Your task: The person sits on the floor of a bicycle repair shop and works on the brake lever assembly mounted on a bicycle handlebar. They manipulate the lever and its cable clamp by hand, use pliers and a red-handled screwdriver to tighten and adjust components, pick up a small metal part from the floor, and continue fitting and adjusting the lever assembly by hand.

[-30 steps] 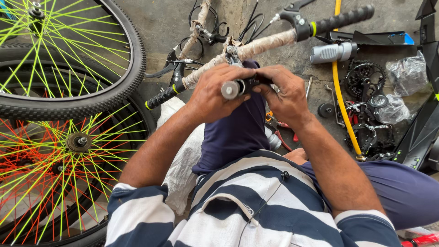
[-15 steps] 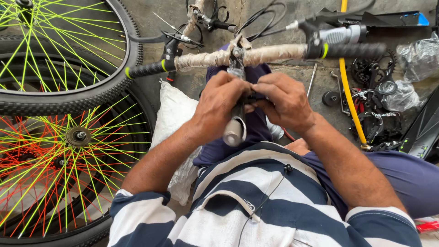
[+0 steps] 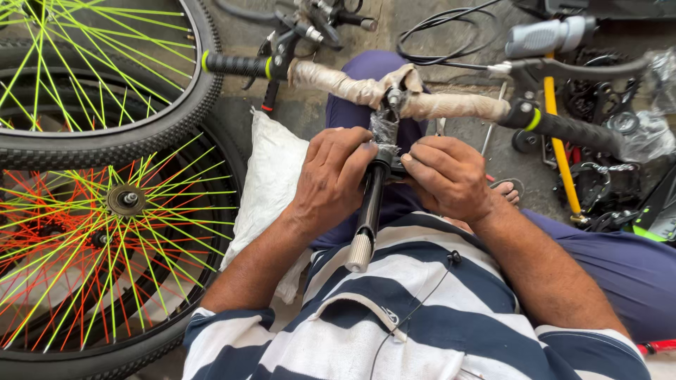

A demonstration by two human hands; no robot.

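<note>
Left hand (image 3: 334, 179): I am wrapping it over the upper end of the stem (image 3: 369, 211), fingers curled and pressed against the black tube just below the clamp.
Right hand (image 3: 447, 176): I am closing it on the same spot from the other side, fingertips pinching the stem where it meets the clear plastic wrap (image 3: 384, 130).
Stem: it is running down from the handlebar (image 3: 451, 105) toward my chest, tilted slightly, its ribbed grey end (image 3: 359, 252) pointing at my striped shirt (image 3: 422, 324).
Handlebar: it is lying across the view above my hands, its middle wrapped in tan paper, a black rubber sleeve with a green ring on each end (image 3: 236, 65).
Brake lever (image 3: 282, 49): it is sitting beside the left sleeve, a cable (image 3: 436, 35) looping off along the floor behind.
Wheels: two are lying stacked at my left, the upper (image 3: 105, 84) with green spokes, the lower (image 3: 120, 232) with orange and green spokes around a metal hub (image 3: 127, 199).
White sack (image 3: 271, 176): it is lying between the lower wheel and my left forearm, touching my leg.
Yellow tube (image 3: 560, 162): it is running along the floor at my right, among black parts and clear bags.
</note>
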